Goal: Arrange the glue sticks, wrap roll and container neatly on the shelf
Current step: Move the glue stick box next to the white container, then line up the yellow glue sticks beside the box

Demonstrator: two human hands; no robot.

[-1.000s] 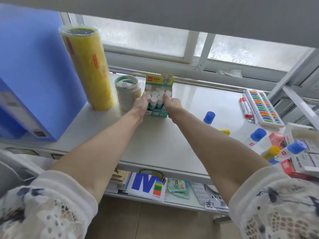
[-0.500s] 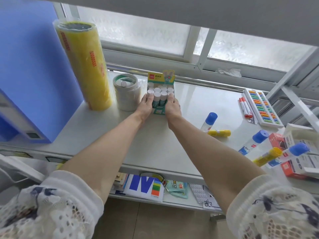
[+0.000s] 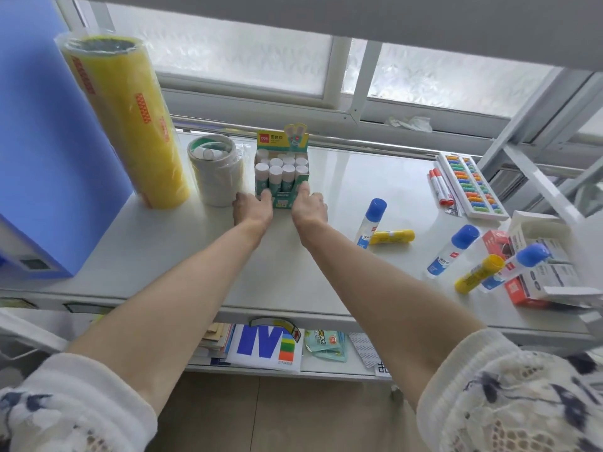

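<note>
A green display box of white-capped glue sticks stands upright on the white shelf, toward the back. My left hand and my right hand press against its lower front corners from either side. Just left of the box is a white round container with a few glue sticks inside. Further left, a tall yellow wrap roll stands upright and leans slightly. Loose blue-capped glue bottles and a yellow glue stick lie on the shelf to the right.
A blue file box stands at the far left. An abacus, red markers and small cartons crowd the right end. A lower shelf holds booklets and packets. A window frame runs behind.
My hands slid from the upper sides of the glue stick box down to its front base. The box now stands flat beside the round container.
</note>
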